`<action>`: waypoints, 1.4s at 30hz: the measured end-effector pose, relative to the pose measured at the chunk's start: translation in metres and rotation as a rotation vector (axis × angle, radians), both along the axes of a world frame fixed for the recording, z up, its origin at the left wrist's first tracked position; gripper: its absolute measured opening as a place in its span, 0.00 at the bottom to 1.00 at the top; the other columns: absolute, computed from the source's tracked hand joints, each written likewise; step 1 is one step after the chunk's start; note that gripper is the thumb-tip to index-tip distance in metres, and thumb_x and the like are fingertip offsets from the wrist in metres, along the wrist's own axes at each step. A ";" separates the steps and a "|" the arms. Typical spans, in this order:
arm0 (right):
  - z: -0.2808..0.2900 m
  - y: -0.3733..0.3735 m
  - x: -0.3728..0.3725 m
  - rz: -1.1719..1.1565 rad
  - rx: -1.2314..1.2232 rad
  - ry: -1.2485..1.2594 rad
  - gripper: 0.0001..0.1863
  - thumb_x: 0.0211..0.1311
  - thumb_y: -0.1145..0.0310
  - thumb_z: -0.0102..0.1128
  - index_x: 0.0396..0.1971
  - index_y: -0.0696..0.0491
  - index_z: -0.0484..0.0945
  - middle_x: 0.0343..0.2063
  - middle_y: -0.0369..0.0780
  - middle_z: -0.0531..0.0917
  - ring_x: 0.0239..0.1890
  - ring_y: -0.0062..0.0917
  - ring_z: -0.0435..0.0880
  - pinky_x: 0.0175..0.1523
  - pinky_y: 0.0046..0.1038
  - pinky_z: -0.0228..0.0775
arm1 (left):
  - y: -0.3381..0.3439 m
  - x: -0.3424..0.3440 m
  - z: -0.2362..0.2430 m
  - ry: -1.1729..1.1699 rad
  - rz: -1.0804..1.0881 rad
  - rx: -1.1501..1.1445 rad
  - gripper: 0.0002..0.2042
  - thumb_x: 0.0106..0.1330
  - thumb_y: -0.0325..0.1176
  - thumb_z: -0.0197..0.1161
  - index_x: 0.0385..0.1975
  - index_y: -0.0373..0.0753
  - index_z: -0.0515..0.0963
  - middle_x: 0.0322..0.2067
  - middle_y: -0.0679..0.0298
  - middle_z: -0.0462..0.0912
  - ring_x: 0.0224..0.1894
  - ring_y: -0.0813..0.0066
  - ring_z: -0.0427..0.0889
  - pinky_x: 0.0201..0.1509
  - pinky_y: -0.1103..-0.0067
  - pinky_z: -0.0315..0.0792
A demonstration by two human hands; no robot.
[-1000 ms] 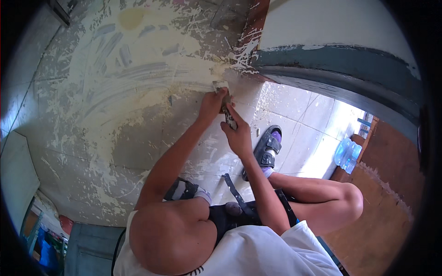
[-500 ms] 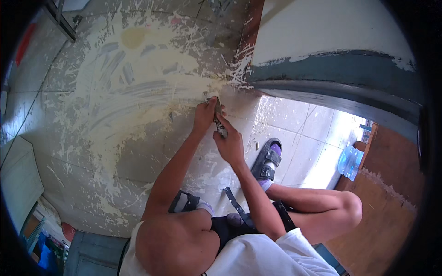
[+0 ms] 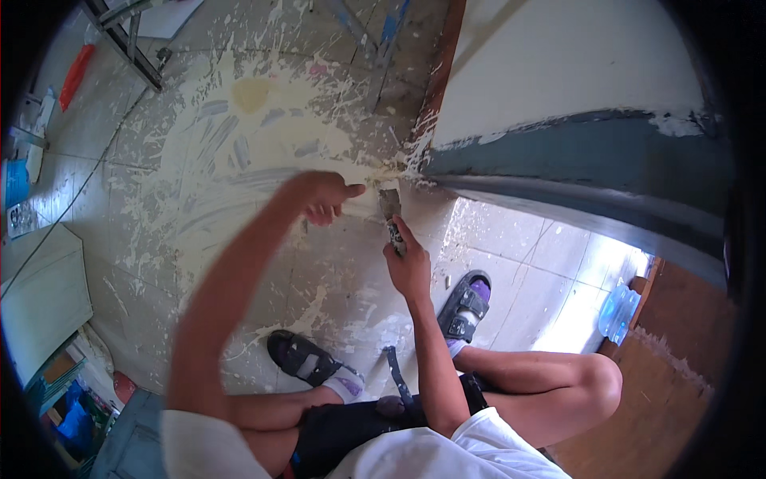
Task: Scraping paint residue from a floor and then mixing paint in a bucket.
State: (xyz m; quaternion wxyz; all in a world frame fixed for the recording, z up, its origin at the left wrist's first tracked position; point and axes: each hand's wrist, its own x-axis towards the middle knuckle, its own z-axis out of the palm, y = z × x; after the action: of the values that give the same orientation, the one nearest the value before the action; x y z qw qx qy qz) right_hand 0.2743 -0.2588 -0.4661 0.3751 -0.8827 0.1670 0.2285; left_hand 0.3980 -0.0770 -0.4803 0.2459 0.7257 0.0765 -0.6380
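A paint-flecked putty knife [image 3: 389,203] is held by its handle in my right hand [image 3: 410,267], fingers closed round it. The blade points away from me, above the tiled floor near the corner of the wall. My left hand [image 3: 321,195] hovers to the left of the blade, apart from it. Its thumb sticks out and the fingers curl loosely, somewhat blurred, with nothing visible in them. Cream paint [image 3: 239,164] covers the floor beyond and left of my hands, streaked with scrape marks and splattered at its borders.
My sandalled feet stand either side, the right sandal [image 3: 465,307] near the wall's blue-grey base [image 3: 558,152]. A clear blue water bottle [image 3: 618,313] lies far right by a brown wooden panel [image 3: 678,279]. Metal legs [image 3: 132,52] stand far left; a dark cable [image 3: 76,195] crosses the left floor.
My left hand has let go of the putty knife and moved left, its arm lifting outward. My right hand keeps the knife, now a little lower in the picture. The view has shifted slightly.
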 end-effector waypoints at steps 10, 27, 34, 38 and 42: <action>-0.001 -0.011 0.003 0.000 0.037 -0.060 0.25 0.48 0.70 0.51 0.52 0.49 0.68 0.34 0.53 0.78 0.38 0.48 0.77 0.41 0.41 0.68 | -0.094 -0.071 -0.075 -0.035 1.351 -0.519 0.17 0.61 0.41 0.54 0.37 0.31 0.74 0.24 0.60 0.80 0.24 0.75 0.79 0.26 0.81 0.73; -0.013 -0.006 0.001 0.065 0.060 -0.218 0.26 0.48 0.69 0.52 0.52 0.51 0.67 0.33 0.54 0.78 0.36 0.49 0.77 0.40 0.42 0.69 | -0.113 -0.078 -0.126 -0.803 1.160 -0.249 0.23 0.61 0.45 0.50 0.20 0.26 0.77 0.14 0.48 0.76 0.18 0.61 0.78 0.26 0.70 0.68; -0.004 0.011 0.017 -0.072 0.144 -0.047 0.27 0.49 0.70 0.52 0.54 0.53 0.65 0.47 0.52 0.73 0.47 0.45 0.74 0.50 0.36 0.66 | -0.101 -0.057 -0.096 -0.716 1.203 -0.302 0.22 0.60 0.44 0.49 0.19 0.27 0.77 0.16 0.45 0.76 0.22 0.56 0.79 0.30 0.67 0.69; -0.033 0.021 0.021 -0.114 0.147 -0.238 0.27 0.51 0.70 0.53 0.54 0.52 0.65 0.46 0.50 0.75 0.43 0.40 0.77 0.48 0.32 0.67 | -0.090 -0.039 -0.106 -0.879 0.852 -0.111 0.19 0.60 0.42 0.49 0.21 0.31 0.78 0.19 0.45 0.77 0.25 0.53 0.79 0.31 0.67 0.70; 0.009 0.058 0.051 -0.581 0.608 0.130 0.26 0.55 0.69 0.51 0.57 0.50 0.62 0.34 0.40 0.77 0.27 0.22 0.76 0.32 0.25 0.69 | -0.054 -0.003 -0.116 -1.012 0.397 -0.247 0.16 0.57 0.42 0.53 0.23 0.32 0.78 0.21 0.51 0.79 0.23 0.62 0.79 0.30 0.75 0.70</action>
State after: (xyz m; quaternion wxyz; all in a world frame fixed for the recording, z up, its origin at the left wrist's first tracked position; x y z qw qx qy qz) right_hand 0.3254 -0.2007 -0.4575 0.6558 -0.6321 0.3570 0.2074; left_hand 0.3947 -0.1307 -0.5966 0.4507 0.8789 0.0091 -0.1558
